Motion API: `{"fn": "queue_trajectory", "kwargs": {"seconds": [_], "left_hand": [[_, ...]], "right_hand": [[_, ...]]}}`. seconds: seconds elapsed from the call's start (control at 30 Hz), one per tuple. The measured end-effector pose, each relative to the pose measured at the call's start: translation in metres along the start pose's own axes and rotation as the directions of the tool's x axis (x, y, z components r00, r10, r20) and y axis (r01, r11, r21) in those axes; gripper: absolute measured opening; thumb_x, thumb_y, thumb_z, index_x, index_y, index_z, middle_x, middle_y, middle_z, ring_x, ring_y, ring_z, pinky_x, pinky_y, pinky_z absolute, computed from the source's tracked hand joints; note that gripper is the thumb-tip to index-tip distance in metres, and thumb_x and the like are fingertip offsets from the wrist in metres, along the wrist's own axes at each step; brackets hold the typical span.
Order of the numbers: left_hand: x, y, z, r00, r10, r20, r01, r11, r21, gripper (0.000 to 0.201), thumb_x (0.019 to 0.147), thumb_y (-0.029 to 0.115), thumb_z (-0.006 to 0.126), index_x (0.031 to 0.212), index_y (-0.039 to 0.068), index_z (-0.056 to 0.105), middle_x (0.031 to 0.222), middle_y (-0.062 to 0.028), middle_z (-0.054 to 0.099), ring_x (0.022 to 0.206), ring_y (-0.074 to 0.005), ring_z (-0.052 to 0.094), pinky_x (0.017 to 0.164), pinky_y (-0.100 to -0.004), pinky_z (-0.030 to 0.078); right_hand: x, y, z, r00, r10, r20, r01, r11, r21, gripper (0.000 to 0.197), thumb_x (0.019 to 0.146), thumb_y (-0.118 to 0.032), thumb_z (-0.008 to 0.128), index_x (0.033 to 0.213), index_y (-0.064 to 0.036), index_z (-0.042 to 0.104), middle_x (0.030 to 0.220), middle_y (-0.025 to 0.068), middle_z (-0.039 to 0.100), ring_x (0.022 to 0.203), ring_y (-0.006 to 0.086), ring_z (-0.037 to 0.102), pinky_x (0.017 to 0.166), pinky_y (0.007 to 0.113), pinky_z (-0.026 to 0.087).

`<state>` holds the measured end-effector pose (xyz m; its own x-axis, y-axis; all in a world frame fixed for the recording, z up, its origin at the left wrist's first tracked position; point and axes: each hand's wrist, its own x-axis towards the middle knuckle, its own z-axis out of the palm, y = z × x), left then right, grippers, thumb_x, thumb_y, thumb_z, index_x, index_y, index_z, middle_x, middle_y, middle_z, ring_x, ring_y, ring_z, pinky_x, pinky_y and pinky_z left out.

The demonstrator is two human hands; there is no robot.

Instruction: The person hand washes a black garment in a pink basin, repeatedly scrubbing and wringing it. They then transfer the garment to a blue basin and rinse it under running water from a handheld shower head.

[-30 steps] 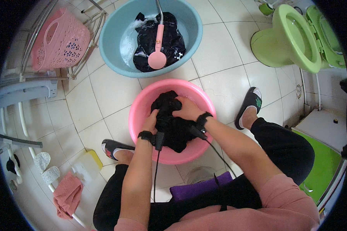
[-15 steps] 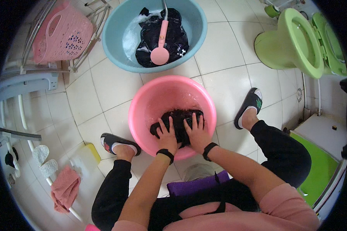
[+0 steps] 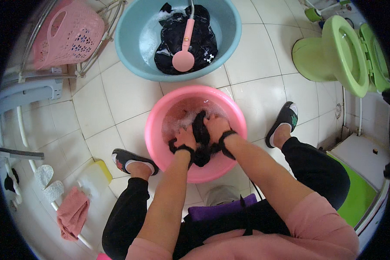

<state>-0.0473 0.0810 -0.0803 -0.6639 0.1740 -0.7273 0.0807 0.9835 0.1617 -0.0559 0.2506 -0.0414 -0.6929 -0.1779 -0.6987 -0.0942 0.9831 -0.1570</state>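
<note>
Our left hand point(image 3: 186, 138) and right hand point(image 3: 217, 129) have moved forward in the pink basin point(image 3: 153, 130), black cloth point(image 3: 200, 125) bunched between them; we cannot tell whether our fingers grip. It seems soft, water-heavy, slippery: best held by thick folds.

This is a bathroom. Ahead and right of the right hand point(image 3: 216, 127) stands a green toilet point(image 3: 335, 55); straight ahead lies a pink shower head point(image 3: 183, 60); white floor tiles point(image 3: 260, 99) spread around.

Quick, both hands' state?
Left hand: touching wet black fabric in the round pink plastic basin; grip unclear.
Right hand: touching that fabric; grip unclear.
</note>
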Motion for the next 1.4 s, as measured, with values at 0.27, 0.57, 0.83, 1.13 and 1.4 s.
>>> {"fn": "queue_trajectory", "kwargs": {"seconds": [0.27, 0.57, 0.83, 1.13, 1.4], "left_hand": [[-0.016, -0.019, -0.062, 0.946, 0.244, -0.214, -0.315, 0.847, -0.428, 0.094, 0.065, 0.019, 0.087, 0.148, 0.005, 0.044, 0.138, -0.0289, 0.055, 0.13, -0.0498, 0.051, 0.111, -0.0536, 0.044], [-0.106, 0.017, -0.001, 0.996, 0.06, -0.065, -0.072, 0.976, -0.203, 0.148, 0.061, 0.041, 0.097, 0.167, 0.023, -0.004, 0.169, -0.0315, -0.011, 0.155, -0.0547, 0.004, 0.117, -0.0721, 0.026], [-0.062, 0.03, 0.023, 0.98, -0.165, -0.111, 0.151, 0.98, -0.13, 0.105, 0.087, 0.024, 0.079, 0.166, 0.037, 0.012, 0.173, -0.0187, 0.0, 0.157, -0.0463, 0.009, 0.108, -0.0855, 0.019], [0.011, -0.001, -0.047, 0.993, -0.042, 0.109, 0.063, 0.978, -0.198, 0.112, 0.064, 0.026, 0.094, 0.159, 0.02, 0.034, 0.156, -0.0209, 0.043, 0.139, -0.0439, 0.048, 0.111, -0.062, 0.043], [-0.037, 0.003, -0.071, 0.854, 0.248, -0.458, -0.415, 0.855, -0.312, 0.079, 0.063, 0.009, 0.088, 0.134, 0.006, 0.053, 0.13, -0.0254, 0.058, 0.119, -0.0465, 0.057, 0.104, -0.0522, 0.047]], "right_hand": [[-0.041, 0.02, -0.014, 0.947, 0.103, -0.303, 0.088, 0.826, 0.557, 0.081, 0.063, -0.023, 0.09, 0.133, -0.0029, 0.055, 0.145, 0.0294, 0.048, 0.128, 0.0478, 0.054, 0.103, 0.052, 0.052], [-0.116, -0.021, 0.038, 0.946, 0.121, -0.301, 0.097, 0.78, 0.618, 0.101, 0.077, -0.016, 0.082, 0.163, -0.028, 0.031, 0.169, 0.0275, 0.014, 0.148, 0.0564, 0.028, 0.118, 0.068, 0.027], [-0.044, -0.039, 0.032, 0.985, 0.141, -0.103, -0.147, 0.988, -0.052, 0.08, 0.094, -0.03, 0.065, 0.163, -0.0378, 0.025, 0.161, 0.0312, 0.028, 0.133, 0.0581, 0.043, 0.077, 0.059, 0.06], [0.025, -0.006, -0.021, 0.995, 0.065, 0.077, -0.084, 0.956, 0.282, 0.085, 0.072, -0.036, 0.081, 0.148, -0.0146, 0.05, 0.144, 0.0266, 0.054, 0.122, 0.0437, 0.062, 0.098, 0.05, 0.056], [-0.061, 0.006, -0.017, 0.873, 0.216, -0.438, 0.09, 0.81, 0.579, 0.069, 0.073, -0.027, 0.085, 0.131, -0.0045, 0.055, 0.133, 0.0276, 0.05, 0.125, 0.0474, 0.054, 0.105, 0.052, 0.05]]}}
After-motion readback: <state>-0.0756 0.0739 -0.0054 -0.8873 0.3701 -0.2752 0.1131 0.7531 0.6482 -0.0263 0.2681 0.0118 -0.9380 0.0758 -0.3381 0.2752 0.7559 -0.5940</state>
